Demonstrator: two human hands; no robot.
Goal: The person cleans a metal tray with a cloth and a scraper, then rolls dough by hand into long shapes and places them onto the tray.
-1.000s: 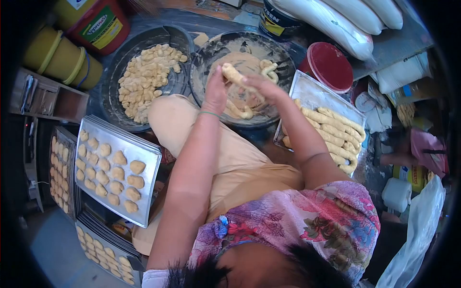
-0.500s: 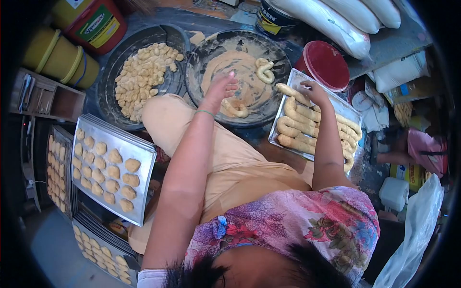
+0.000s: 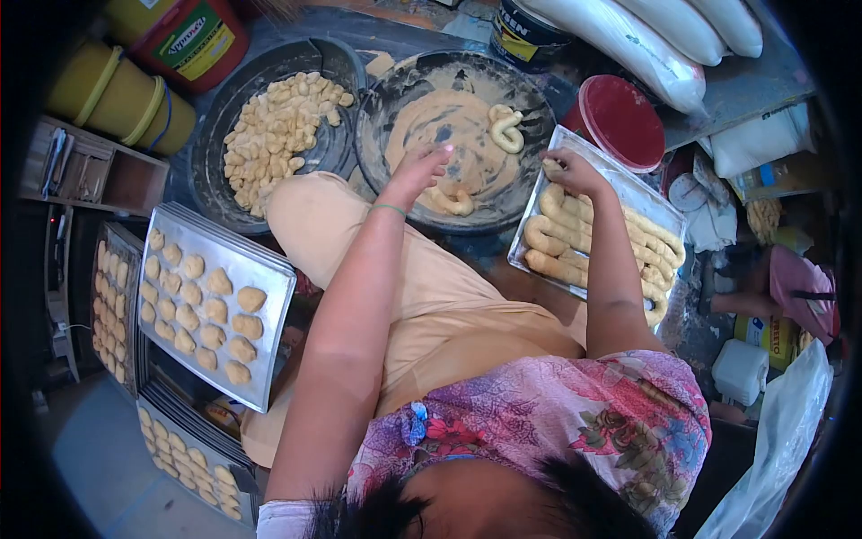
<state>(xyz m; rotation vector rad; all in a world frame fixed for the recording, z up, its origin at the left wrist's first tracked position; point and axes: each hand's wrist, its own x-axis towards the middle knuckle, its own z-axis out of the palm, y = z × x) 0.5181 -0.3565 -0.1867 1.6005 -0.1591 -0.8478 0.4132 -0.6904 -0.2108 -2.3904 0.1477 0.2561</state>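
My right hand [image 3: 582, 174] is closed on a crumb-coated dough rope [image 3: 553, 165] over the upper left part of a metal tray [image 3: 518, 251]. Only one end of that rope shows past my fingers; the rest is hidden. Other long coated dough ropes [image 3: 567, 235] lie bent side by side on the tray. Over a wide black basin [image 3: 530, 193], my left hand [image 3: 419, 173] hangs with loosely curled fingers, holding nothing I can see. Just below it a curved dough piece [image 3: 453, 205] lies in the basin's tan crumbs [image 3: 422, 126]. A pale twisted dough rope [image 3: 505, 130] rests at the basin's right side.
Left of it, another black basin [image 3: 211, 171] holds many small dough pieces [image 3: 274, 126]. A stacked metal tray [image 3: 269, 350] with dough lumps stands by my left knee. A red lidded bucket [image 3: 624, 121] stands behind the rope tray. Filled white bags [image 3: 620, 45] lie at the back right.
My right hand has closed on the uppermost dough rope and lifted it off its place on the tray. My left hand's fingers have drawn closer together. The view has shifted slightly.
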